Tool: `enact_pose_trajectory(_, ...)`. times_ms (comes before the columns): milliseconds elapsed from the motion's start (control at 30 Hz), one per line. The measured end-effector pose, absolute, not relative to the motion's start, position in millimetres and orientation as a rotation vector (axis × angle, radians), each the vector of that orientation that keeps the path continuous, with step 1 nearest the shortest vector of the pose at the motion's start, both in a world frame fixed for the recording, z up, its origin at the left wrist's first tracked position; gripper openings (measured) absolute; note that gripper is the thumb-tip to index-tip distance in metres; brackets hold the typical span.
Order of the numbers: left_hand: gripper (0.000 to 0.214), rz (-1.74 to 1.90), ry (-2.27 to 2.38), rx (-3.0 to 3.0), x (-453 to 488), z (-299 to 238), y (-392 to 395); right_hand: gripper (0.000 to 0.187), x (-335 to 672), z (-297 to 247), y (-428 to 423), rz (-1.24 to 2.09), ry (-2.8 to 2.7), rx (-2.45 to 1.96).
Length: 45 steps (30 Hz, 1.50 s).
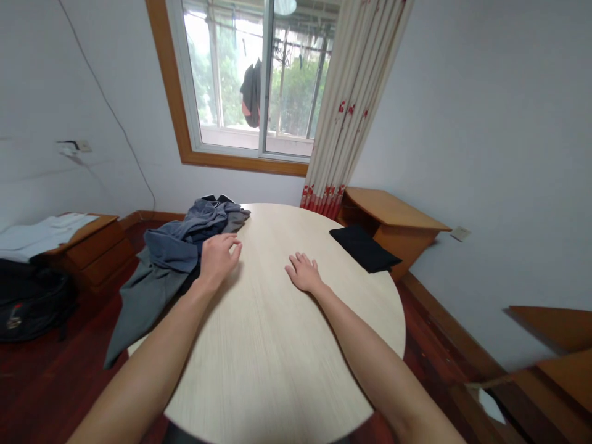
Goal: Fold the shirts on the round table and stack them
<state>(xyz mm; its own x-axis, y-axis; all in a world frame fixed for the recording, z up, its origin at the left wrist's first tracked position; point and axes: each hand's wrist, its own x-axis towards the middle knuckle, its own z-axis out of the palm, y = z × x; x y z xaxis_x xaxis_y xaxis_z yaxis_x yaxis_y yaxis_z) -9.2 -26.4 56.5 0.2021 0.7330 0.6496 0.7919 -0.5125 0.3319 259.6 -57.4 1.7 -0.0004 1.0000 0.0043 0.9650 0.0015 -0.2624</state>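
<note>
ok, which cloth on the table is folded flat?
The black cloth at right on the table, a flat rectangle; the garments heaped at left lie loose and rumpled.

Slender bare forearms (173,345) taper to a bare left hand (218,259) and right hand (304,273).

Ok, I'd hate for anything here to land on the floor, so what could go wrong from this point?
The pile of clothes could slide off: its grey cloth hangs over the table's left side, above the floor. The left hand, right beside the pile, might nudge it. The folded black cloth lies at the right edge, so a sideways sweep could perhaps push it off.
</note>
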Motion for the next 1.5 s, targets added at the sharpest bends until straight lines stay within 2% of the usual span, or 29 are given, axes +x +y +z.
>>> enact_pose_trajectory(100,0.028,-1.217,-1.724,-2.047,-28.7,68.7,-26.8,0.058,262.0,1.6,-66.5,0.291,-2.062,-2.040)
enact_pose_trajectory(167,0.041,-1.137,-1.888,-1.895,-39.6,67.6,-24.1,0.059,267.5,1.0,-67.3,0.323,-2.078,-2.000)
enact_pose_trajectory(267,0.060,-0.983,-2.108,-1.813,-53.6,59.5,-15.1,0.058,278.5,-0.7,-63.8,0.349,-2.111,-1.926)
enact_pose_trajectory(400,0.071,-0.899,-2.279,-1.773,-69.1,53.3,-0.5,0.058,291.4,-5.5,-57.8,0.366,-2.136,-1.849)
enact_pose_trajectory(500,0.066,-0.955,-2.306,-1.741,-77.7,53.3,6.3,0.057,295.5,-9.1,-55.3,0.370,-2.137,-1.822)
enact_pose_trajectory(700,0.033,-1.196,-2.241,-1.774,-81.4,52.5,7.2,0.058,295.1,-10.3,-54.5,0.355,-2.142,-1.817)
enact_pose_trajectory(900,0.020,-1.656,-1.806,-1.691,-64.8,54.3,4.6,0.059,294.0,-9.4,-54.2,0.349,-2.141,-1.816)
enact_pose_trajectory(1033,0.022,-1.921,-1.353,-1.773,-36.0,58.8,-7.8,0.060,295.5,-12.1,-52.8,0.349,-2.110,-1.787)
enact_pose_trajectory(1133,0.021,-2.007,-1.065,-1.891,-7.3,59.2,-27.8,0.068,293.9,-15.8,-51.4,0.417,-1.996,-1.616)
enact_pose_trajectory(1233,0.018,-2.029,-0.889,-2.087,21.5,53.8,-53.1,0.073,286.2,-17.1,-49.9,0.641,-1.792,-1.363)
enact_pose_trajectory(1300,0.018,-1.988,-0.772,-2.301,38.2,48.2,-68.6,0.070,278.7,-15.7,-48.9,0.796,-1.664,-1.270)
enact_pose_trajectory(1500,0.023,-1.634,-0.343,-2.897,64.8,38.8,-92.7,0.059,267.2,-15.5,-46.6,1.043,-1.464,-1.121)
